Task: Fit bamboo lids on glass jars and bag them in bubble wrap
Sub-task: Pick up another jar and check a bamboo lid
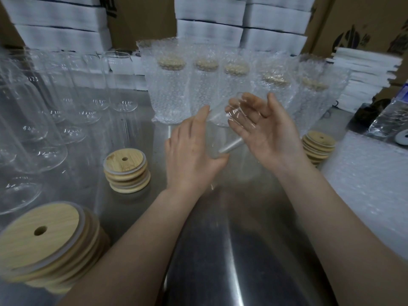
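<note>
Glass jar only sandwiched between flat left hand and loosely spread right hand, no real pinch, could easily slip onto the table

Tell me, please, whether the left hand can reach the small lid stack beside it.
Probably yes: only bare table separates the left hand from the lid stack. It must first leave the glass jar it touches.
</note>
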The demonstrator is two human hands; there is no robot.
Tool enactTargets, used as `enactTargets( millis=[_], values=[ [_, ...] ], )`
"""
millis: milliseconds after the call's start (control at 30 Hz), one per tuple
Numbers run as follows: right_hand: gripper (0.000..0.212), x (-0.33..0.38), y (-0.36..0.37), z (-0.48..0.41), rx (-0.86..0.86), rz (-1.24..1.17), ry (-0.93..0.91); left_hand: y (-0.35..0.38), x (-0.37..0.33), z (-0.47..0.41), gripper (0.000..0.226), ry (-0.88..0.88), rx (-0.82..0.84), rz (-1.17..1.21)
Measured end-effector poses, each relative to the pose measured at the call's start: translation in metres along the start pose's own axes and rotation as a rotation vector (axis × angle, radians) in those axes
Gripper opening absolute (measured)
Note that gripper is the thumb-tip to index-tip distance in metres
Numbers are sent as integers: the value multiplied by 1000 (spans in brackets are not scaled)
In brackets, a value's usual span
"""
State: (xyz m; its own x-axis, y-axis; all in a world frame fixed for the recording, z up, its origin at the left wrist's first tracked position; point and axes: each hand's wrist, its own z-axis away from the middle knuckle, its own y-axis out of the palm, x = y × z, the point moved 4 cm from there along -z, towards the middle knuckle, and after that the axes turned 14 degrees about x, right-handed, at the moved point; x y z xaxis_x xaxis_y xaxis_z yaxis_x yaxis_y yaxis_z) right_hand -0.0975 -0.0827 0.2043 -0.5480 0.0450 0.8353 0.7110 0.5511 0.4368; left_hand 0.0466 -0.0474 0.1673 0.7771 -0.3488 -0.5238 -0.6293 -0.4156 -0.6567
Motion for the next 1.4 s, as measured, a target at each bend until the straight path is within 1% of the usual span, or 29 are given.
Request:
enactTargets(
  millis=[33, 67, 133, 167, 200, 233, 367, 400, 433, 533, 667, 767, 800, 900, 933, 967, 1067, 1133, 1233, 1300, 1367, 1400],
  values=[
    [41, 0, 2, 0, 27, 18, -4, -1, 0, 0, 97, -17, 5, 32],
    [51, 1, 4, 0, 55, 48, -3, -2, -1, 0, 98, -30, 4, 70],
    [85, 0, 6, -1, 93, 118, 8, -5, -2, 0, 97, -42, -10, 132],
    [98, 0, 5, -1, 86, 150, 3, -6, -3, 0, 95, -39, -17, 143],
    [105, 0, 5, -1, 66, 177, -8, -6, -4, 0, 93, -33, -19, 141],
    [105, 0, 5, -1, 40, 196, -19, -6, -5, 0, 92, -26, -15, 133],
    [82, -1, -1, -1, -30, 211, -32, -3, -5, 1, 92, -7, 40, 166],
    [79, -1, -4, -1, -37, 201, -29, -3, -6, 2, 92, -7, 57, 186],
    [79, -1, -7, -1, -43, 189, -21, -2, -7, 3, 92, -11, 75, 203],
    [91, -1, -12, -2, -46, 142, 9, 0, -8, 3, 93, -32, 129, 287],
    [96, -1, -12, 1, 14, 59, 50, 2, -3, 3, 93, -73, 217, 534],
    [91, -1, -11, 3, 74, 35, 85, 4, -5, 3, 90, -74, 335, 756],
    [88, -1, -11, 3, 95, 13, 93, 5, -6, 3, 82, -56, 374, 827],
    [84, -1, -12, 4, 142, -80, 109, 6, -11, 4, 43, -9, 490, 1048],
    [84, -1, -12, 4, 153, -105, 107, 6, -12, 4, 38, -21, 529, 1103],
    [84, -1, -11, 5, 166, -123, 103, 7, -12, 5, 39, -50, 569, 1134],
    [75, -1, -5, 7, 226, -178, 101, 11, -13, 6, 56, -150, 699, 1216],
    [72, -1, -2, 8, 255, -209, 105, 15, -15, 7, 60, -189, 812, 1311],
    [82, -2, -1, 10, 261, -221, 104, 18, -18, 10, 58, -226, 997, 1441],
    [89, -3, -1, 10, 256, -216, 118, 17, -21, 11, 61, -227, 1089, 1599],
    [93, -4, 1, 10, 216, -201, 131, 16, -22, 12, 70, -226, 1131, 1733],
    [93, -4, 2, 8, 171, -181, 137, 16, -22, 12, 72, -228, 1131, 1743]
  ],
)
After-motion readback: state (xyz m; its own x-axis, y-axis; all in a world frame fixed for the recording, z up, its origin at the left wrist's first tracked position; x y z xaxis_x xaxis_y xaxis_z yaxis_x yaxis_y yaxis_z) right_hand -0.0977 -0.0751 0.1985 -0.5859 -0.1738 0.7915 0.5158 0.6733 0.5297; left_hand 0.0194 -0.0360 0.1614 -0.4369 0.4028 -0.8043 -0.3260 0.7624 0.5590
